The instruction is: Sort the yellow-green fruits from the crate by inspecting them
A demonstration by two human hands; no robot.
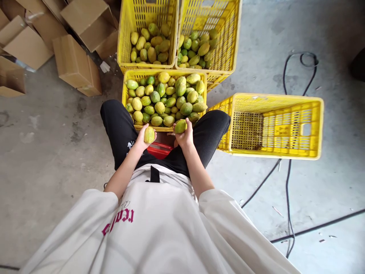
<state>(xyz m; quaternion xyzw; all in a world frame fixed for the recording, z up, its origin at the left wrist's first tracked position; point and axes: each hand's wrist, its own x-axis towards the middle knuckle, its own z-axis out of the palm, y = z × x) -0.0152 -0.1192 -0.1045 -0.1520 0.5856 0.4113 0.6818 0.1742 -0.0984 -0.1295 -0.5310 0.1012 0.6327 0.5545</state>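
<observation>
A yellow-green lemon [149, 135] rests in my left hand [142, 137], its fingers curled around the fruit. My right hand [186, 136] grips a greener lemon [180, 126]. Both hands are over my lap, just short of the near rim of a yellow crate [124, 99] full of lemons [160, 90]. Those lemons range from yellow to dark green. The palms and some fingers are hidden behind the fruit.
Two taller yellow crates, a left one [148, 66] and a right one [236, 42], stand behind with lemons at the bottom. Another yellow crate [278, 155] sits at the right. Cardboard boxes [72, 61] lie upper left. Black cables [288, 198] cross the floor. Something red [159, 150] shows between my legs.
</observation>
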